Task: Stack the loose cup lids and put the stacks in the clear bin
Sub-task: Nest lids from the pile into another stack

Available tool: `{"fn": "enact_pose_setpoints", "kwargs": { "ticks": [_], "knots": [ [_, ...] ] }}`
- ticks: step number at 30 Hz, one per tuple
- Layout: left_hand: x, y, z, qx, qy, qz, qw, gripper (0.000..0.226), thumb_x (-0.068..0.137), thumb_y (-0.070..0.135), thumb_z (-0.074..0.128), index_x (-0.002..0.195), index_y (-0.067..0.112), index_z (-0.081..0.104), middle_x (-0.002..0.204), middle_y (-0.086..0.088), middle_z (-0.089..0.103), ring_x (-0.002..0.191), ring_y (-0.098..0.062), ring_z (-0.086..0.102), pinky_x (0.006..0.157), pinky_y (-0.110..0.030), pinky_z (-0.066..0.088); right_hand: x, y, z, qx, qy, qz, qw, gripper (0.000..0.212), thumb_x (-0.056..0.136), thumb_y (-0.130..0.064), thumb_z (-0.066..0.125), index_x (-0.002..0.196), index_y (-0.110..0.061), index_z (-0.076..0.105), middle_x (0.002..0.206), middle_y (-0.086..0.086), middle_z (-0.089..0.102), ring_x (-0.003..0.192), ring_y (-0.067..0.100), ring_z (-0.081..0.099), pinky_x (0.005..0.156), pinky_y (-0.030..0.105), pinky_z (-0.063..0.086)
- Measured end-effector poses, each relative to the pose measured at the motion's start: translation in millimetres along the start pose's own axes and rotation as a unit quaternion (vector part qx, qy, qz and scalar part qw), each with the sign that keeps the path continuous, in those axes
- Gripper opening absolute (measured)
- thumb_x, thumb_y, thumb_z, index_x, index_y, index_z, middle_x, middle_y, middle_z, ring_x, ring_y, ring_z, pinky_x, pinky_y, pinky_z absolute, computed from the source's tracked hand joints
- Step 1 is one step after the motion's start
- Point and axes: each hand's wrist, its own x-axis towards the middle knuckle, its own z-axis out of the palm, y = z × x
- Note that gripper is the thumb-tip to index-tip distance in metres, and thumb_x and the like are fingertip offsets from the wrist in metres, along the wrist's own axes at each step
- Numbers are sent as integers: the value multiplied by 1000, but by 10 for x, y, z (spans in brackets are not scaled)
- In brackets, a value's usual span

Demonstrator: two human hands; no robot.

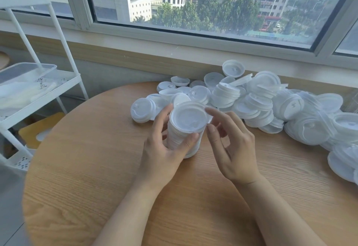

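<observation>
A tall stack of white cup lids (187,121) stands on the round wooden table (96,178), tilted a little toward me. My left hand (164,148) grips the stack's side, thumb in front and fingers behind. My right hand (230,145) is beside the stack's top lid, fingertips touching its right rim, thumb below. A big heap of loose white lids (271,106) covers the table's far right side. The clear bin (25,75) sits on the middle shelf of a white cart at the left.
The white metal cart (64,82) stands left of the table. A yellow stool (40,129) sits between the cart and the table. A window sill and wall run behind the heap. Bare tabletop lies in front of my hands.
</observation>
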Motion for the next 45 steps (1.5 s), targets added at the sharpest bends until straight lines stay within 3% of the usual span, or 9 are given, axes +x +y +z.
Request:
{"fn": "enact_pose_setpoints", "kwargs": {
  "ticks": [7, 13, 16, 23, 27, 34, 38, 41, 45],
  "knots": [
    [8, 16, 11, -3, -2, -4, 1000, 80, 82, 60, 74, 153, 39, 45, 139, 22, 62, 129, 10, 54, 97, -5, 42, -22, 10, 46, -5, -10, 51, 999, 38, 110, -30, 46, 142, -18, 63, 102, -6, 64, 75, 16, 60, 69, 32, 51],
    [11, 26, 26, -33, -10, 7, 999, 71, 88, 48, 74, 152, 35, 47, 136, 19, 65, 126, 5, 60, 94, -8, 46, -29, 15, 63, -10, -21, 64, 998, 34, 109, -30, 51, 133, -17, 70, 99, -9, 61, 78, 13, 61, 69, 25, 49],
    [11, 13, 36, -40, 1, 7, 999, 72, 91, 57, 71, 155, 40, 42, 134, 26, 64, 129, 5, 57, 95, -8, 45, -22, 5, 75, 5, -19, 74, 997, 36, 109, -29, 52, 137, -15, 66, 97, -10, 59, 76, 12, 59, 72, 22, 48],
    [17, -44, 21, -18, 7, 13, 1000, 65, 94, 64, 60, 155, 47, 43, 150, 20, 56, 140, -6, 52, 115, -42, 46, -23, 18, 75, -1, -20, 100, 995, 42, 109, -37, 48, 143, -16, 61, 99, -11, 58, 79, 14, 60, 73, 26, 50],
    [25, -63, 10, -17, -1, 11, 1000, 61, 94, 61, 60, 151, 39, 49, 147, 22, 58, 139, -3, 52, 115, -44, 46, -31, 25, 94, 17, -47, 127, 991, 40, 107, -37, 54, 142, -18, 63, 101, -12, 60, 80, 15, 62, 74, 24, 50],
    [-6, -54, 29, -18, -6, 11, 1000, 70, 89, 61, 70, 150, 40, 45, 141, 21, 60, 130, -2, 60, 103, -32, 55, 3, 15, 71, 69, -69, 166, 981, 41, 103, -39, 60, 139, -21, 65, 93, -9, 63, 78, 19, 60, 73, 20, 47],
    [6, -9, 14, -18, 20, 10, 1000, 70, 81, 67, 70, 145, 49, 46, 137, 29, 60, 126, 5, 59, 94, -8, 46, -12, 124, 111, 112, -32, 229, 967, 33, 107, -32, 57, 138, -28, 64, 83, -12, 62, 67, 12, 54, 69, 27, 47],
    [21, -13, -5, -15, 39, 13, 999, 73, 80, 66, 71, 146, 43, 49, 136, 26, 61, 127, 6, 57, 92, -5, 44, -21, 310, 86, 9, -8, 262, 965, 35, 106, -22, 58, 139, -33, 62, 86, -11, 62, 68, 11, 54, 77, 37, 52],
    [51, -31, -32, -18, 65, 12, 998, 77, 80, 65, 70, 149, 35, 50, 136, 21, 63, 125, 6, 58, 92, -5, 44, -32, 465, 36, -108, -98, 256, 956, 56, 103, -18, 56, 153, -41, 45, 103, -12, 56, 80, 9, 55, 82, 37, 49]
  ]
}}
